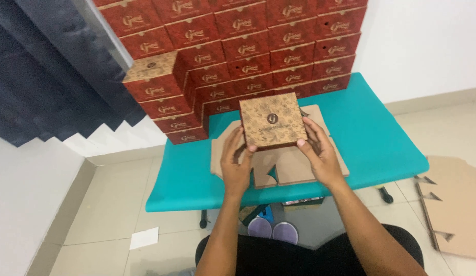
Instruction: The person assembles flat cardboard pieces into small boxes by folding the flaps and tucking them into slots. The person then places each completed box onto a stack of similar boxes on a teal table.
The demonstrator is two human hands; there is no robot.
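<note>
I hold an assembled square box (272, 120) with a brown patterned lid and a round emblem above the teal table (371, 133). My left hand (235, 161) grips its lower left corner and my right hand (319, 151) grips its lower right edge. Under the box, flat brown cardboard blanks (291, 168) lie on the table. Behind them stands a tall stack of red boxes (248, 51) of the same kind, with a shorter stack (161, 97) at the left whose top box shows its brown lid.
Flat cardboard sheets (455, 204) lie on the tiled floor at the right. A white paper (144, 238) lies on the floor at the left. A dark curtain (49, 71) hangs at the upper left. Shoes (273, 230) show under the table.
</note>
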